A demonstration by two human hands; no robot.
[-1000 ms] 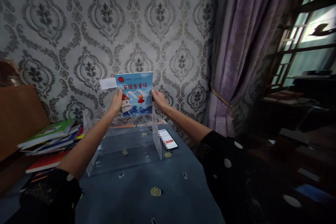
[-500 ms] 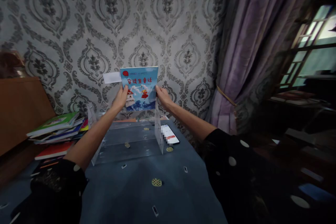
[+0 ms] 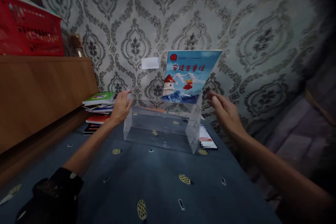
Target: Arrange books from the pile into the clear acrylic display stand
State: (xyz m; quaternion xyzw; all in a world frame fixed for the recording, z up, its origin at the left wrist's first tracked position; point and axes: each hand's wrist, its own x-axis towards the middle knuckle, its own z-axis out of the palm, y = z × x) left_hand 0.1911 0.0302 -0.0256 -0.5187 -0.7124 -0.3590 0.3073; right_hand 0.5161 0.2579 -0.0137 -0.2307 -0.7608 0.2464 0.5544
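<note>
A blue children's storybook (image 3: 187, 77) with red Chinese title characters stands upright in the right part of a clear acrylic book rack (image 3: 194, 126), near its top. My left hand (image 3: 122, 106) is at the rack's left side panel, fingers apart and slightly bent; whether it touches the panel I cannot tell. To the right of the book, my right hand (image 3: 224, 110) is off the cover, its fingers stretched out, with nothing in them. The lower shelves of the rack are see-through, showing the patterned cloth behind.
A phone (image 3: 207, 138) lies right of the rack on the dark blue tablecloth (image 3: 157, 185). Several stacked books (image 3: 99, 98) sit at the left, beside a wooden cabinet (image 3: 47, 87) bearing a red basket (image 3: 39, 31). A white label (image 3: 150, 63) is on the patterned wall.
Both hands have let go of the storybook, which now stands in the rack. My hands have moved apart to either side. The camera view has turned left.
</note>
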